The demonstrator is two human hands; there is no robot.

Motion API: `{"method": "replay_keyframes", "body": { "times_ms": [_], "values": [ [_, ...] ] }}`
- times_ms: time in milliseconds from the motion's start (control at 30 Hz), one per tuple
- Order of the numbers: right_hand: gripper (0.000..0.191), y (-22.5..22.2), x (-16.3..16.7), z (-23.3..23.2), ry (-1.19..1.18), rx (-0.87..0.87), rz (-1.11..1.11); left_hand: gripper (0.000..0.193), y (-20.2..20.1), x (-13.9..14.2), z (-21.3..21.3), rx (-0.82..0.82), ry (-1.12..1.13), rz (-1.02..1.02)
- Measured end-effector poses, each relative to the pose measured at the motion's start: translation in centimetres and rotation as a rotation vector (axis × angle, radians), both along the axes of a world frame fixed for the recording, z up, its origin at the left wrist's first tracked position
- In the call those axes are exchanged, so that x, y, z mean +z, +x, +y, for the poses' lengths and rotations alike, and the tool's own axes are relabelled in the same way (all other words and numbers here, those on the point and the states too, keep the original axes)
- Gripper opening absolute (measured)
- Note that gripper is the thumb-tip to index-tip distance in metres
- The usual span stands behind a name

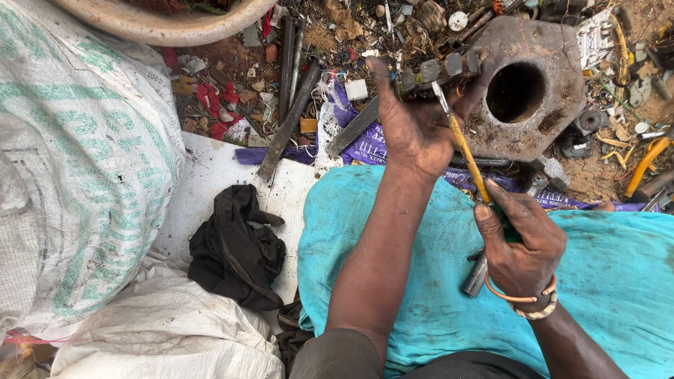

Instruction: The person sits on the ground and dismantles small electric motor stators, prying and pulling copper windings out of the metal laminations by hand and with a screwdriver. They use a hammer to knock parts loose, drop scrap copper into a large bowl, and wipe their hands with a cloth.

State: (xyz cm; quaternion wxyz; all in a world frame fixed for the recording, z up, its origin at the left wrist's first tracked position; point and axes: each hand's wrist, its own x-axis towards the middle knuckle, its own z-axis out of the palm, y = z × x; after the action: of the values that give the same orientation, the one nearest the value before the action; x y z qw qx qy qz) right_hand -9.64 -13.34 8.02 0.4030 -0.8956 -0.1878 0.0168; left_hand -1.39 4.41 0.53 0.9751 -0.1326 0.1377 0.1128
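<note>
Your left hand [414, 126] grasps the part [439, 70]; right hand [519, 245] clenches the screwdriver [463, 147]. A slipped tip could jab your palm.

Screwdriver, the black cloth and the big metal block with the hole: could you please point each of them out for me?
Screwdriver [466, 149]: head view, on its yellow shaft above the right hand.
Black cloth [235, 245]: head view, on the middle of the crumpled heap.
Metal block [554, 52]: head view, on its flat rusty face beside the round hole.

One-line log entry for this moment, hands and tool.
left hand: holds small dark part | right hand: grips screwdriver, tip at part | below: teal cloth
</note>
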Motion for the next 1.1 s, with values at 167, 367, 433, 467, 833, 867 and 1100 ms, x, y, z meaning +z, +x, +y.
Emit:
{"method": "replay_keyframes", "body": {
  "times_ms": [167,367,433,467,833,867,1100],
  "values": [
    [0.033,0.4,-0.9,-0.3,0.011,-0.004,0.000,0.094,0.1,0.2,-0.3,-0.028,-0.059,-0.039],
    [0.033,1.0,-2.1,-0.7,0.045,-0.067,0.052,0.084,0.6,0.7,-0.7,0.021,-0.007,0.055],
    [0.031,1.3,-2.6,-0.8,0.042,-0.062,0.037,0.086,0.8,0.9,-0.9,0.027,0.006,0.080],
    [0.029,1.5,-2.9,-0.9,0.016,-0.026,-0.014,0.084,0.9,0.9,-0.9,0.032,0.006,0.091],
    [0.034,2.4,-4.7,-1.8,0.457,-0.037,0.384,0.080,0.9,1.2,-1.2,0.040,-0.073,0.021],
    [0.034,2.6,-4.8,-2.1,0.356,0.006,0.275,0.079,0.9,1.2,-1.2,0.042,-0.083,-0.001],
    [0.035,3.8,-4.8,-3.4,0.935,-0.074,0.816,0.068,0.5,1.6,-1.3,0.039,-0.090,-0.145]
  ]
}}
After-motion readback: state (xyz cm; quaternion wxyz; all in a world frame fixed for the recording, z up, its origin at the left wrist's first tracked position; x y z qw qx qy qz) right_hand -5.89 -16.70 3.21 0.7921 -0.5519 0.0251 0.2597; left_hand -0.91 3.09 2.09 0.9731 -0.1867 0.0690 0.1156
